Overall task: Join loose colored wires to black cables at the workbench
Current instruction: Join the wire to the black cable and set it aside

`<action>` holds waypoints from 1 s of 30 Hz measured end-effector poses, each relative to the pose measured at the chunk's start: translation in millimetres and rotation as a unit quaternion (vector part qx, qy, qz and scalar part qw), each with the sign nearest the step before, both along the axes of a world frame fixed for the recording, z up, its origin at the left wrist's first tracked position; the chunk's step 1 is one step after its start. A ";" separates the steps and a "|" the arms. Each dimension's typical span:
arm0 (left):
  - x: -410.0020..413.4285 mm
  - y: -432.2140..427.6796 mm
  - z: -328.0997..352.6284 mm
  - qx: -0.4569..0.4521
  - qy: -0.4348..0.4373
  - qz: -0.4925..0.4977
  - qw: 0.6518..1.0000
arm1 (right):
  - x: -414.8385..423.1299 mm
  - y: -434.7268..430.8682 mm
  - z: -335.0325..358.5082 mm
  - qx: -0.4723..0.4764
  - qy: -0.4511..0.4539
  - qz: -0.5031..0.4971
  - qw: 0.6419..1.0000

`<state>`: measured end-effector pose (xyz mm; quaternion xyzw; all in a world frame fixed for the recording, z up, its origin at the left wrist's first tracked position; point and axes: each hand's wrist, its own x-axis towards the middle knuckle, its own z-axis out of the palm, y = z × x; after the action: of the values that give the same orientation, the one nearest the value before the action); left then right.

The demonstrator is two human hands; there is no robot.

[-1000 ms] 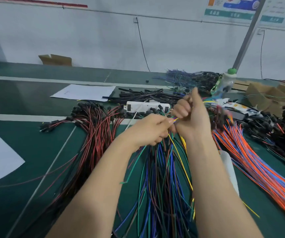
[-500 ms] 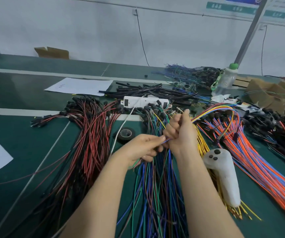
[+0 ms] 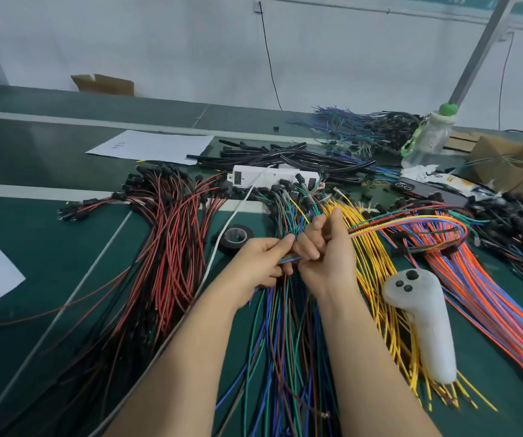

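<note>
The writing on the white paper (image 3: 149, 146), upper left, is too small to read. Mid-frame, your left hand (image 3: 261, 263) and right hand (image 3: 328, 263) both pinch one thin bunch of colored wires (image 3: 411, 221) with curled fingers (image 3: 280, 244). The black cables (image 3: 285, 159) lie higher up on the counter (image 3: 48, 247).

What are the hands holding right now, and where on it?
Left hand and right hand both pinch a thin bunch of colored wires near one end.

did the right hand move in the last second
Yes. Against the white power strip, the right hand has pulled back toward the person: it was almost level with the strip, and now it sits well nearer.
</note>
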<state>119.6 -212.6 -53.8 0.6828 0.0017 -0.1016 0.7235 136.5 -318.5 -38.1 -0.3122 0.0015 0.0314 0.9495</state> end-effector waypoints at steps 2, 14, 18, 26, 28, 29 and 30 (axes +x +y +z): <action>0.2 1.2 0.6 -0.021 0.002 -0.016 1.000 | 0.5 -2.9 1.8 0.009 -0.008 -0.013 1.000; -2.8 20.2 3.1 -0.072 0.011 -0.100 0.992 | 3.0 -36.1 0.2 0.131 0.009 -0.167 0.977; -4.3 17.7 3.7 -0.086 0.000 -0.094 0.992 | 4.0 -35.3 -1.3 0.141 0.023 -0.191 0.971; -1.5 12.3 1.8 -0.085 -0.022 0.016 0.996 | 3.7 -34.5 -1.8 0.154 0.015 -0.172 0.973; -0.9 12.4 1.6 -0.102 -0.022 0.036 0.994 | 4.2 -34.9 -2.1 0.163 0.015 -0.169 0.972; -0.6 12.6 1.5 -0.118 -0.023 0.044 0.992 | 4.5 -35.0 -2.2 0.170 0.016 -0.168 0.971; -0.2 13.0 1.2 -0.137 -0.024 0.048 0.989 | 4.8 -35.1 -2.4 0.175 0.017 -0.167 0.970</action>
<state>119.4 -199.6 -52.6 0.5784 0.0032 -0.0502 0.8142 141.3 -353.6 -40.5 -0.1356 0.0641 -0.1221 0.9811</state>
